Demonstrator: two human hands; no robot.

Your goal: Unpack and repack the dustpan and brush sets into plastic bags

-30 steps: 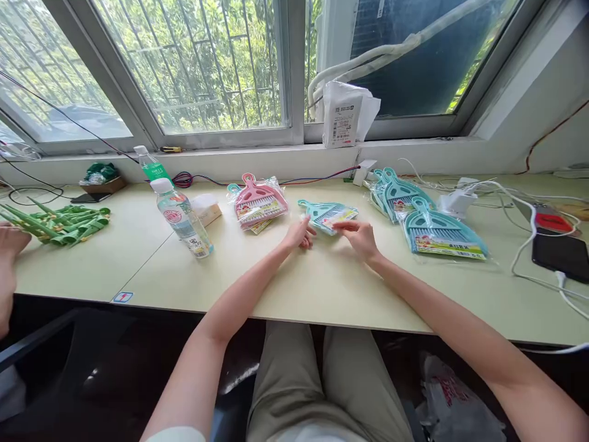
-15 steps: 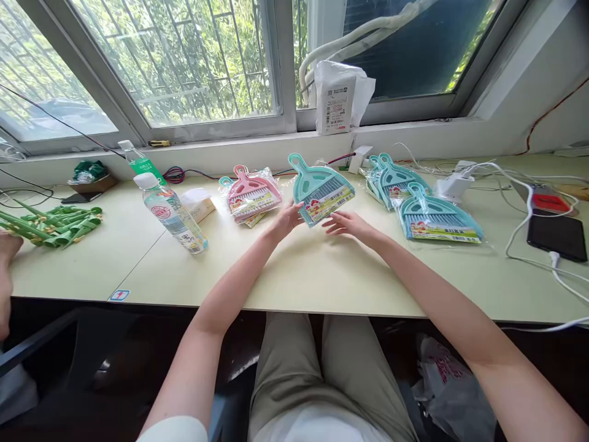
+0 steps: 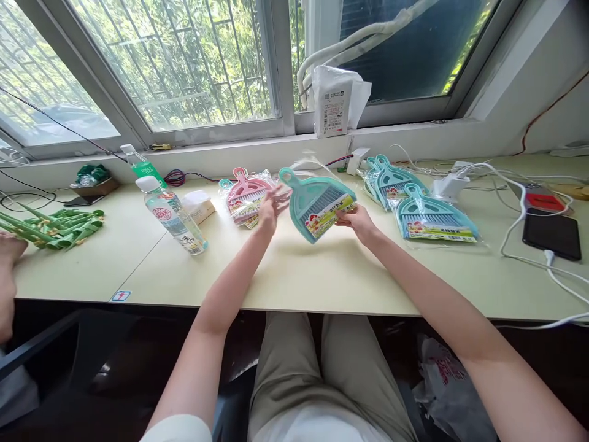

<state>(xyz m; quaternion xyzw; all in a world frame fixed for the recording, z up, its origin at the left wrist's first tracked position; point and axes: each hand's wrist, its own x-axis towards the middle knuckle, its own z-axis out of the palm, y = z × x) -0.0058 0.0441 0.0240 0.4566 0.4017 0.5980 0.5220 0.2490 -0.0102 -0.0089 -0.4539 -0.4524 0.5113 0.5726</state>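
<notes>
A teal dustpan-and-brush set (image 3: 317,205) with a yellow-green printed label is held up over the table, tilted, its looped handle toward the upper left. My right hand (image 3: 358,222) grips its lower right corner, thumb and fingers closed over the edge. My left hand (image 3: 271,205), slightly blurred, is just left of the set, fingers apart and holding nothing I can see. Behind it lies a pink dustpan set (image 3: 246,193) in clear wrap, partly covered by the fingers. Clear film shows blurred above the teal set. More teal dustpan sets (image 3: 435,218) lie wrapped to the right.
Two plastic bottles (image 3: 172,215) and a tissue pack (image 3: 197,205) stand left. Green woven leaf strips (image 3: 59,227) lie near another person's hand (image 3: 11,248). White cables (image 3: 519,215) and a black phone (image 3: 552,234) are at right. A white package (image 3: 332,104) stands on the sill.
My left hand has let go of the teal dustpan set and moved left and up. My right hand has closed on its right corner. The set has tilted and come slightly nearer.
</notes>
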